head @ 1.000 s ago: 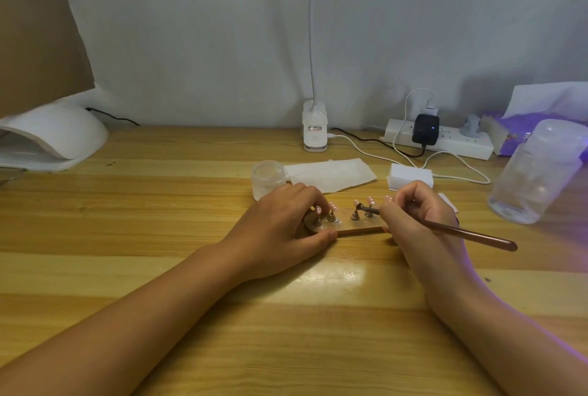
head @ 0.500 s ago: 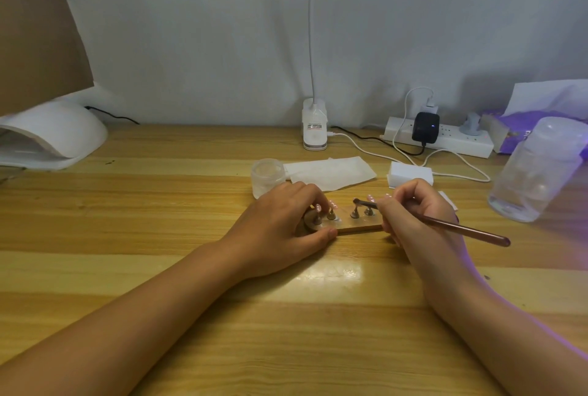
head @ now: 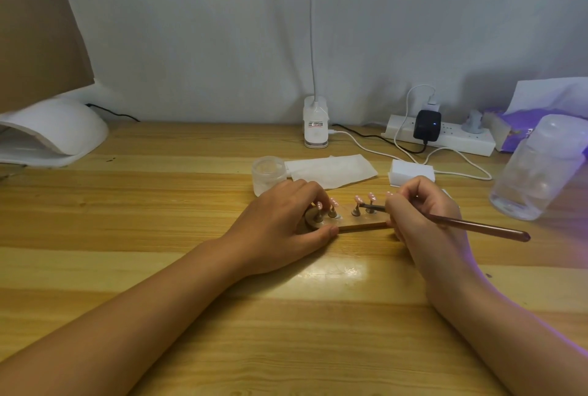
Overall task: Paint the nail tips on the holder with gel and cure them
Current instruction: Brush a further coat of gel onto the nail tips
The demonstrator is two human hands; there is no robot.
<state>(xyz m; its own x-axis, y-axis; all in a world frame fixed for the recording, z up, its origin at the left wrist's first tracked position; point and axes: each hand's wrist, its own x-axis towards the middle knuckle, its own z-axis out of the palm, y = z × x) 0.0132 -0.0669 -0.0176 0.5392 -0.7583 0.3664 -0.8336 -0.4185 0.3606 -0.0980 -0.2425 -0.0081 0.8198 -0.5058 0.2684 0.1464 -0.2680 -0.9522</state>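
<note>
Four small pink nail tips [head: 371, 196] stand on short metal pegs in a row along a flat brown holder [head: 359, 225], which lies on the wooden table [head: 159, 236] at centre, between the two hands. Any further tips are hidden behind the fingers.

Left hand [head: 280, 227]: grasps the rounded left end of the holder, with the thumb against the front edge and the fingers curled over the back.

Right hand [head: 423, 214]: grips a slim, glossy brown brush [head: 461, 223] pen-fashion. The dark tip of the brush lies at the third tip from the left; contact cannot be confirmed.

Just behind the holder are a squat frosted jar [head: 269, 172], a creased white tissue [head: 331, 169] and a white rectangular block [head: 412, 171].

Further back, against the wall, are a white lamp base [head: 315, 128] with a thin neck rising from it, and a white power strip [head: 451, 141] carrying a black adapter [head: 427, 125] and loose white cables.

At far left stands a smooth white domed curing lamp [head: 54, 134]. At far right a clear plastic bottle [head: 537, 172] appears tilted, with a purple packet [head: 515, 131] behind it. The table surface is striped light wood with a glossy finish.
</note>
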